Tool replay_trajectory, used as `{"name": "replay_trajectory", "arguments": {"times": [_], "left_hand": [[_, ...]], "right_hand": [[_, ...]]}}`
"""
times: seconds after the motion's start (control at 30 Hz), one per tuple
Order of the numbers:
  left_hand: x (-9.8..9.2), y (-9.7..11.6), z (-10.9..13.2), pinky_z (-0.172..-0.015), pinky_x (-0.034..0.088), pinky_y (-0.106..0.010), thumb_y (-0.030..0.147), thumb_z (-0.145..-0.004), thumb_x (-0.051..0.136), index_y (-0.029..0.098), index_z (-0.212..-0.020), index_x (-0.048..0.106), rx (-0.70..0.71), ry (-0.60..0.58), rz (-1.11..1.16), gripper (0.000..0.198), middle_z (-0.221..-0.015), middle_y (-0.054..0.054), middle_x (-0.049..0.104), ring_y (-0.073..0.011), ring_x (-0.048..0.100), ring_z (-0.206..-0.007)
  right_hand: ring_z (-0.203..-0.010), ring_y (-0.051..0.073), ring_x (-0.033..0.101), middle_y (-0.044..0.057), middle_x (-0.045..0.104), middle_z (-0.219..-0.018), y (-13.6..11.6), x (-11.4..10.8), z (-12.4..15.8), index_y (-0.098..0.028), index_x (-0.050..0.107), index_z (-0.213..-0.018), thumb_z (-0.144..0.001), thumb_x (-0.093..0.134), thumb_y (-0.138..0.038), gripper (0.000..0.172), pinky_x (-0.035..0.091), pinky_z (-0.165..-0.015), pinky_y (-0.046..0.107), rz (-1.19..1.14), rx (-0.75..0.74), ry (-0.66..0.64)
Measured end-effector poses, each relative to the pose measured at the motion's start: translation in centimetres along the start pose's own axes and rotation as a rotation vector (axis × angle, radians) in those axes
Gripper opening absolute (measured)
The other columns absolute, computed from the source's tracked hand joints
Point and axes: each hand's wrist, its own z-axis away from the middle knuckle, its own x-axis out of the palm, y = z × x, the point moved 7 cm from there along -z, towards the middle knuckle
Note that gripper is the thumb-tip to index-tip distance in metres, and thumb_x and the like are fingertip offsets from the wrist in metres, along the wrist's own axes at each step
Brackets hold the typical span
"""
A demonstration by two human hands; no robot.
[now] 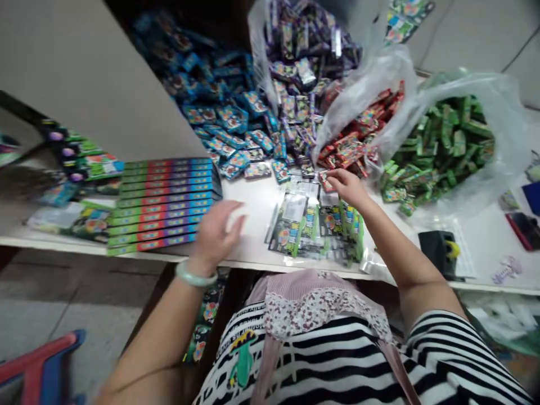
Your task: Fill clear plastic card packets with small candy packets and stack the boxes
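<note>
My left hand (217,230), a pale bangle at its wrist, hovers at the right end of a row of striped flat packs (164,205) in green, red, purple and blue. Its thumb and fingers are apart with nothing between them; whether it touches the packs I cannot tell. The fingertips of my right hand (349,190) pinch a small red packet (325,181) at the front of the red heap. Below that hand lie printed clear plastic sleeves (291,222), black and green, spread near the table's front edge.
Blue packets (232,118) are heaped at the back left. Plastic bags hold purple packets (295,107), red packets (352,146) and green packets (447,135). A black holder (439,253) with a yellow part and a dark red phone-like object (523,230) lie to the right.
</note>
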Motion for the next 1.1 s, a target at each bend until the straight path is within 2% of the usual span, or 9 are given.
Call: {"name": "replay_trajectory", "arguments": {"times": [0.07,0.13,0.27,0.43,0.6,0.73,0.87,0.97,1.1], "left_hand": [[7.3,3.6,-0.7,-0.102,0.050,-0.046,0.037,-0.096,0.050,0.020,-0.125,0.056,0.016,-0.293,0.106,0.033,-0.120,-0.012,0.066,-0.0251,0.062,-0.115],[13.0,5.6,-1.4,-0.113,0.039,-0.056,0.043,-0.090,0.059,0.017,-0.135,0.050,-0.016,-0.432,0.054,0.053,-0.141,-0.019,0.055,-0.0341,0.047,-0.136],[18.9,6.4,-1.4,-0.119,0.024,-0.064,0.047,-0.081,0.071,0.016,-0.146,0.038,-0.040,-0.656,-0.044,0.080,-0.160,-0.023,0.031,-0.0436,0.021,-0.151],[15.8,3.1,-0.4,-0.116,0.031,-0.058,0.053,-0.077,0.073,0.013,-0.141,0.039,-0.199,-0.453,-0.111,0.083,-0.150,-0.025,0.039,-0.0411,0.035,-0.143],[14.5,1.2,1.2,-0.112,0.034,-0.055,0.049,-0.068,0.080,0.015,-0.128,0.048,-0.354,-0.485,-0.191,0.076,-0.140,-0.020,0.046,-0.0406,0.040,-0.133],[14.8,0.9,0.8,-0.112,0.033,-0.051,0.042,-0.059,0.086,0.018,-0.119,0.051,-0.451,-0.432,-0.145,0.074,-0.135,-0.016,0.046,-0.0380,0.039,-0.131],[14.3,-0.5,0.3,-0.109,0.034,-0.051,0.027,-0.054,0.085,0.019,-0.090,0.054,-0.661,-0.234,0.027,0.048,-0.113,-0.010,0.051,-0.0354,0.043,-0.123],[13.5,-1.0,-0.1,-0.104,0.039,-0.047,0.023,-0.061,0.078,0.021,-0.075,0.050,-0.742,-0.116,0.161,0.031,-0.096,-0.006,0.052,-0.0298,0.049,-0.113],[12.2,-0.1,-1.0,-0.078,0.049,-0.034,0.029,-0.074,0.064,0.021,-0.077,0.050,-0.705,-0.163,0.311,0.017,-0.077,0.000,0.054,-0.0185,0.057,-0.078]], "right_hand": [[-0.105,0.024,0.067,0.011,0.073,-0.113,2.4,0.4,1.2,-0.013,0.069,-0.117,-0.091,0.052,-0.030,0.036,0.049,-0.098,0.039,0.062,0.019,-0.040],[-0.110,0.023,0.066,0.012,0.072,-0.118,2.6,2.1,1.7,-0.013,0.069,-0.117,-0.091,0.054,-0.028,0.033,0.048,-0.101,0.038,0.114,-0.062,-0.109],[-0.125,0.023,0.057,0.016,0.066,-0.132,-0.2,6.4,1.3,-0.008,0.063,-0.129,-0.095,0.052,-0.024,0.038,0.039,-0.110,0.036,0.224,-0.244,-0.204],[-0.128,0.030,0.050,0.020,0.058,-0.138,-2.6,9.9,0.6,-0.005,0.055,-0.135,-0.093,0.061,-0.034,0.051,0.039,-0.109,0.041,0.415,-0.279,-0.234],[-0.123,0.034,0.049,0.020,0.058,-0.131,-3.6,11.4,0.9,-0.009,0.060,-0.126,-0.083,0.073,-0.045,0.058,0.043,-0.102,0.044,0.501,-0.273,-0.226],[-0.121,0.034,0.049,0.020,0.057,-0.128,-3.6,11.7,0.2,-0.009,0.062,-0.123,-0.081,0.076,-0.039,0.053,0.043,-0.101,0.046,0.452,-0.231,-0.257],[-0.123,0.032,0.049,0.019,0.055,-0.132,-2.9,11.6,-0.4,-0.010,0.057,-0.131,-0.079,0.078,-0.035,0.061,0.042,-0.104,0.044,0.404,-0.226,-0.249],[-0.127,0.032,0.047,0.019,0.052,-0.137,-2.3,11.4,-0.4,-0.010,0.054,-0.135,-0.077,0.080,-0.032,0.067,0.039,-0.109,0.044,0.271,-0.221,-0.206],[-0.128,0.028,0.049,0.017,0.054,-0.135,-2.2,10.2,-0.2,-0.012,0.055,-0.134,-0.082,0.074,-0.028,0.058,0.038,-0.111,0.042,0.003,-0.252,-0.092]]}}
